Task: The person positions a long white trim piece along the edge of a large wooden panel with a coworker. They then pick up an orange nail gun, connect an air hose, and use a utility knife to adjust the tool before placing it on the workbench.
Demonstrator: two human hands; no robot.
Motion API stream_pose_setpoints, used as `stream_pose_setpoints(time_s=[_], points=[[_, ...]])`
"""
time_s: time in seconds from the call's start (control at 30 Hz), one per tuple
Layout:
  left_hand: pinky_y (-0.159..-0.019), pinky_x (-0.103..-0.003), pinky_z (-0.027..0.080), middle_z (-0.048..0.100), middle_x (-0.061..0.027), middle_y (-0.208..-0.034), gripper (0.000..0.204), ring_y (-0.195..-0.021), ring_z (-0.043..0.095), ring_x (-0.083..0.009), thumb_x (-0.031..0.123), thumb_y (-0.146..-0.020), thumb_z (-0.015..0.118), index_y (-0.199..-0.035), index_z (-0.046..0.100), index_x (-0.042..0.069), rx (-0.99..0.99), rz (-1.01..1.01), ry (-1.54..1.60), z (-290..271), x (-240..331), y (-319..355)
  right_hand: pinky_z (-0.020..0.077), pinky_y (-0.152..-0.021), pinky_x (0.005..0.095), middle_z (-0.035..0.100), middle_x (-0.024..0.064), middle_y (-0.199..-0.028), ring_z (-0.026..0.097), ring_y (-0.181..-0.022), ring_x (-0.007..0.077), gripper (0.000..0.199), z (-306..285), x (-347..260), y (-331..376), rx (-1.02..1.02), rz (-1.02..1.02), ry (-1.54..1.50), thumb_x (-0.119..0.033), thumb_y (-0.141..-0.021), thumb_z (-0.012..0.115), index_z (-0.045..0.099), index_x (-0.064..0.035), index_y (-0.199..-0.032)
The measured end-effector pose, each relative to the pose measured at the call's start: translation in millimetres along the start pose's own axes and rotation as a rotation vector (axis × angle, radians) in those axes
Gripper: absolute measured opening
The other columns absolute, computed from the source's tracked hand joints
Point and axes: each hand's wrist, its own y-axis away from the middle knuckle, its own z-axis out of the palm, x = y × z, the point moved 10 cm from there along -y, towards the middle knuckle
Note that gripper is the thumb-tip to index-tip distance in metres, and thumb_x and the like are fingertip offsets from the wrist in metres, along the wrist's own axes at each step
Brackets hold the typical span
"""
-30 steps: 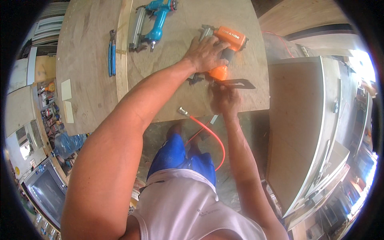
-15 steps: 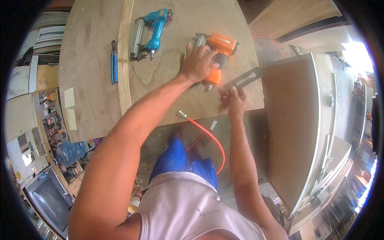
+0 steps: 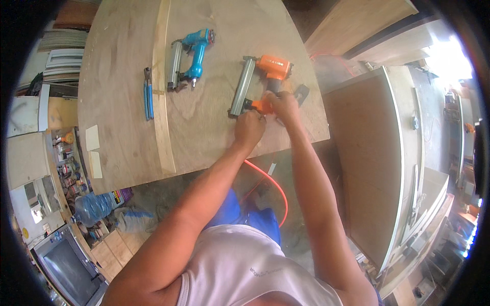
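Note:
An orange nail gun (image 3: 273,64) with a long silver magazine (image 3: 242,87) lies on the plywood tabletop (image 3: 204,130). My right hand (image 3: 286,106) is closed round the lower part of its handle. The end of a dark slotted flat piece (image 3: 302,94) shows beside that hand; whether the hand touches it I cannot tell. My left hand (image 3: 250,127) is curled into a fist just below the magazine's lower end, close to the handle's foot. What it grips is hidden. An orange-red air hose (image 3: 275,187) runs up behind my left forearm, its end out of sight.
A teal nail gun (image 3: 197,58) lies farther left, and blue-handled pliers (image 3: 148,97) rest by a wooden strip (image 3: 162,102). To the right stands a large wooden cabinet panel (image 3: 365,153). A water jug (image 3: 92,208) and an old monitor (image 3: 69,262) sit at lower left.
My right hand has gone from the slotted piece to the gun's handle. My left hand has left the gun's top, moved down and closed. The hose's metal end no longer shows.

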Motion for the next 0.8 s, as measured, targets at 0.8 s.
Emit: stream_pose_setpoints(time_s=[0.8], points=[[-0.081,-0.045,0.052,0.068,-0.0279,-0.095,0.032,-0.094,0.067,-0.0403,0.024,-0.077,0.067,-0.088,0.071,-0.006,-0.198,-0.377,-0.034,18,-34,-25,0.0505,-0.09,0.04,0.065,0.0145,-0.119,0.063,-0.108,0.0305,0.065,41,8,-38,-0.1,0.143,-0.031,-0.03,-0.068,0.073,0.054,-0.0112,-0.127]])
